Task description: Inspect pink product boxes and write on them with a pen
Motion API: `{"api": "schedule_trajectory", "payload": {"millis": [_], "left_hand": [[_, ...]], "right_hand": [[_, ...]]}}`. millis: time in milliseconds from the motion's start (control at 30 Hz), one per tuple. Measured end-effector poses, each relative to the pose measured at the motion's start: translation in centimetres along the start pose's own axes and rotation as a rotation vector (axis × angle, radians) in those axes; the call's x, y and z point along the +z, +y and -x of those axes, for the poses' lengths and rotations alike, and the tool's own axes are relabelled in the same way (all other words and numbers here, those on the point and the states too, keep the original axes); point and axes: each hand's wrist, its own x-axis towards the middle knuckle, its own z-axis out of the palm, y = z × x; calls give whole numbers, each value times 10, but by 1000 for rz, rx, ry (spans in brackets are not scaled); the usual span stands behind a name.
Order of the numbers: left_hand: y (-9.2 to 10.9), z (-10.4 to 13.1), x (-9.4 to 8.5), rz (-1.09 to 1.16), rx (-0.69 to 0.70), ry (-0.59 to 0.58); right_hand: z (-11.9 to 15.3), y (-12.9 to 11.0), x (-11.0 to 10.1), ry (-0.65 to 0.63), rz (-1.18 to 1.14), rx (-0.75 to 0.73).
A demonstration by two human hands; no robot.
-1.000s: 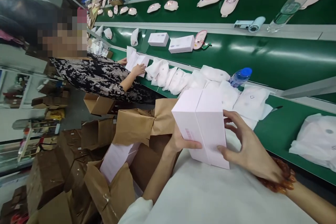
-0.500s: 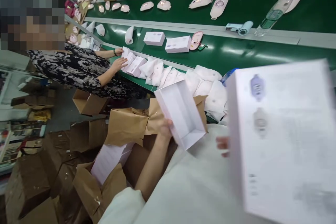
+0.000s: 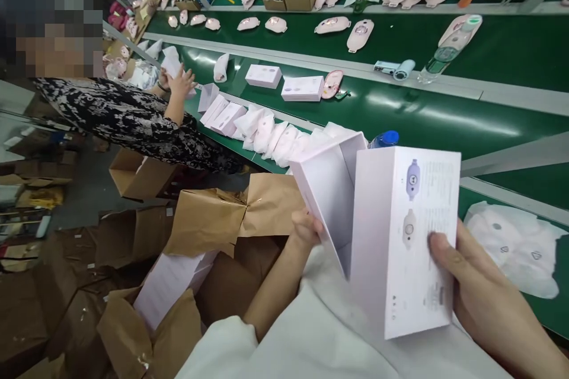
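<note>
a long packing line fills the room: a green desk (image 3: 502, 112) with a conveyor strip runs from my right off to the far left, and brown cardboard boxes (image 3: 146, 225) lie open on the floor below it.

from the head camera, my right hand (image 3: 484, 296) grips the printed box lid (image 3: 413, 237); the thumb is pressed flat on its printed face and the other fingers are hidden behind it, so this grip is closed on the lid. the lid stands almost upright in front of my chest, over my white top. my left hand (image 3: 306, 230) holds the open box tray (image 3: 331, 189) by its lower edge, thumb closed on the wall; the tray is tilted, its hollow side facing me. tray and lid stand side by side with their edges touching.

just behind the tray a row of white pouches (image 3: 275, 133) overlaps along the near edge of the desk, and a bottle with a blue cap (image 3: 384, 139) peeks over the lid. to my right more white pouches (image 3: 515, 246) lie on the desk. farther out, two closed pale boxes (image 3: 284, 83) sit on the conveyor, and pink devices (image 3: 331, 25) lie in a line on the strip beyond.

to my left a person in a black patterned top (image 3: 128, 121) reaches a hand (image 3: 180, 80) up over the desk. between us a brown paper wrapper (image 3: 231, 216) lies torn open, with a pale box (image 3: 171, 281) below it.
</note>
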Motion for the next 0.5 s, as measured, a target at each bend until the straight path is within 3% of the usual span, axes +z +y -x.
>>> {"api": "schedule_trajectory", "payload": {"millis": [100,167,300,433,500], "left_hand": [[7,-13,1,92,21,41],[8,-19,-1,105,-32,2],[-6,-27,-6,135,-153,-94],[-24,-38,-13,232,-185,-116],[-25,-42,-15,213,-226,-159]], "right_hand": [[-4,-6,-11,-16,-258,314],[-6,-10,-17,-106,-185,360],[-10,-15,-13,-76,95,164],[-14,-14,2,-114,60,99],[-13,-9,9,13,99,31]]}}
